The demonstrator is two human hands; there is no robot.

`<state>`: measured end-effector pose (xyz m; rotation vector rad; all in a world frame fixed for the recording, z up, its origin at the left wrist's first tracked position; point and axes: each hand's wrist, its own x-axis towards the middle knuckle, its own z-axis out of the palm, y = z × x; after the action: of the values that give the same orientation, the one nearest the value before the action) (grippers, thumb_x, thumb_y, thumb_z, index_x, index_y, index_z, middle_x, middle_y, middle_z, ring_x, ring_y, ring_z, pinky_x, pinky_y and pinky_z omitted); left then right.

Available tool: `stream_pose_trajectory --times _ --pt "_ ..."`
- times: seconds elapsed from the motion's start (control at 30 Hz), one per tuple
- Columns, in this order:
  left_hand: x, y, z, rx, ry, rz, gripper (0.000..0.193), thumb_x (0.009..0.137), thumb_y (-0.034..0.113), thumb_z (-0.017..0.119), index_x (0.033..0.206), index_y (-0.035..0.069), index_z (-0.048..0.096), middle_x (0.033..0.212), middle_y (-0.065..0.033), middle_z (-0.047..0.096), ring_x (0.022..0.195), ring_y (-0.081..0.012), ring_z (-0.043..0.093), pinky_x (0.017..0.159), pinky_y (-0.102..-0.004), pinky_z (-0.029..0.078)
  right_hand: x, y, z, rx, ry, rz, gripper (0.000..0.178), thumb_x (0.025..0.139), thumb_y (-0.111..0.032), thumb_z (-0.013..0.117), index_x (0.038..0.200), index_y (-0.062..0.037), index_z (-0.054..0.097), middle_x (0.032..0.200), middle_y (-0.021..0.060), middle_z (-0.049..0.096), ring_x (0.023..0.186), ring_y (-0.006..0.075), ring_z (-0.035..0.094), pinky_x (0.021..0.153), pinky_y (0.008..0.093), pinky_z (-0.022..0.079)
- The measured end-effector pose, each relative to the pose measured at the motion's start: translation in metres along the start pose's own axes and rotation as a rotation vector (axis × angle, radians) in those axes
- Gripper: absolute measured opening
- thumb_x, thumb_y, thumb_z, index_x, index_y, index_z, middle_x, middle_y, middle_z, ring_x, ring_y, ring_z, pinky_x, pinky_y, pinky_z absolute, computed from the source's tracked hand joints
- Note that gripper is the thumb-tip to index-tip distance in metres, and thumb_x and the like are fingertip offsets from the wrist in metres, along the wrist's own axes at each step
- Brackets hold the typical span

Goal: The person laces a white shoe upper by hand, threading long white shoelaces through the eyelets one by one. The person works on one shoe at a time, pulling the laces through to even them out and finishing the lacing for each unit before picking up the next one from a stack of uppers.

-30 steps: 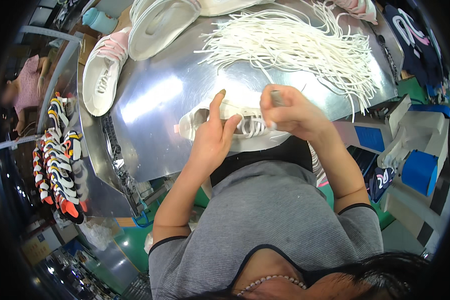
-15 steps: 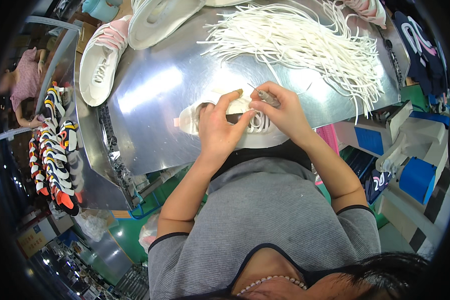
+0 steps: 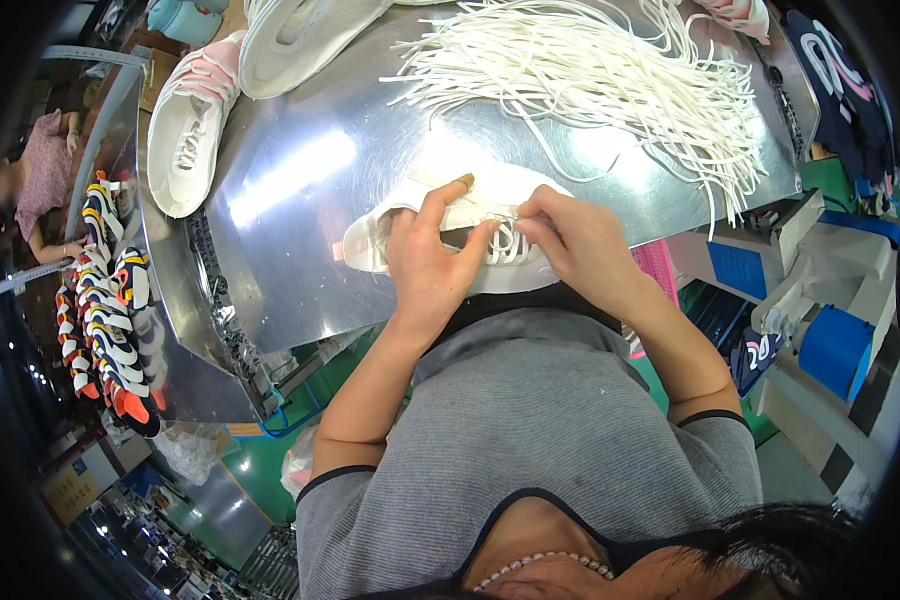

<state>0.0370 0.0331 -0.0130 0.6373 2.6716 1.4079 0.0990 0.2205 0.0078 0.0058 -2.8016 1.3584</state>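
Observation:
A white sneaker [image 3: 370, 245] lies on its side on the metal table in front of me, toe to the right. My left hand [image 3: 432, 255] grips it around the opening, thumb near the eyelets and a yellowish cover on one fingertip. White laces [image 3: 507, 243] cross the front of the shoe. Beside the left thumb, my right hand [image 3: 570, 235] is closed in a pinch at the eyelet edge. The thin-needled awl seen in it a moment ago is now mostly hidden by the fingers. Part of the shoe lies under both hands.
A large heap of white shoelaces [image 3: 590, 85] covers the far right of the table [image 3: 300, 270]. White shoes with pink parts, including one sneaker [image 3: 185, 140], stand at the far left. Several colourful shoes [image 3: 105, 310] line the left side, where another person [image 3: 45, 180] stands.
My right hand has turned and lowered toward the eyelets, and the awl's handle has gone out of sight. My left hand still holds the sneaker. The view has shifted slightly.

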Motion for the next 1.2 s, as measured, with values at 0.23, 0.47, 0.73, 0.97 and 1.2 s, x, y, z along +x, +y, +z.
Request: stream_pose_trajectory --times 0.23,0.47,0.73,0.97,1.2 --pt "-0.006 0.006 -0.003 -0.064 -0.001 0.052 0.043 0.084 0.004 0.069 0.127 0.008 0.065 0.096 -0.0132 0.071 0.078 -0.0260 0.058 0.070 -0.0378 0.049 0.024 -0.001 0.025 -0.318 -0.020 -0.250 0.015 0.087 -0.012 0.062 0.097 -0.0038 0.057 0.077 0.0107 0.067 0.073 0.0307 0.068 0.063 0.0403 0.053" --pt "-0.006 0.001 -0.017 -0.215 -0.208 -0.127 0.045 0.090 0.001 0.069 0.134 0.000 0.057 0.130 -0.0110 0.063 0.111 -0.0151 0.062 0.091 -0.0277 0.053 0.007 -0.007 -0.024 -0.019 -0.184 0.012 0.013 0.094 -0.017 0.064 0.100 -0.0059 0.061 0.075 0.0131 0.067 0.073 0.0332 0.067 0.064 0.0419 0.049" --pt "-0.003 0.002 -0.013 -0.275 -0.212 -0.144 0.043 0.091 -0.002 0.066 0.133 -0.003 0.057 0.131 -0.0108 0.063 0.109 -0.0134 0.063 0.090 -0.0267 0.053 -0.001 -0.012 -0.020 0.011 -0.037 0.019 0.013 0.093 -0.015 0.066 0.097 -0.0039 0.061 0.079 0.0139 0.068 0.073 0.0338 0.066 0.064 0.0396 0.049" --pt "-0.002 0.003 -0.011 -0.323 -0.208 -0.206 0.042 0.091 -0.003 0.065 0.132 -0.003 0.057 0.128 -0.0105 0.064 0.108 -0.0129 0.064 0.088 -0.0256 0.054 0.001 -0.006 -0.013 -0.085 -0.067 0.008 0.012 0.092 -0.016 0.066 0.095 -0.0059 0.061 0.080 0.0142 0.068 0.073 0.0343 0.067 0.062 0.0408 0.049" --pt "-0.010 0.008 0.009 -0.060 -0.080 0.102 0.045 0.085 -0.001 0.064 0.128 0.007 0.064 0.061 -0.0149 0.058 0.057 -0.0298 0.057 0.059 -0.0400 0.044 -0.006 -0.005 0.026 -0.417 0.015 -0.095 0.022 0.079 -0.012 0.068 0.096 -0.0030 0.057 0.075 0.0117 0.065 0.065 0.0295 0.067 0.054 0.0399 0.052"
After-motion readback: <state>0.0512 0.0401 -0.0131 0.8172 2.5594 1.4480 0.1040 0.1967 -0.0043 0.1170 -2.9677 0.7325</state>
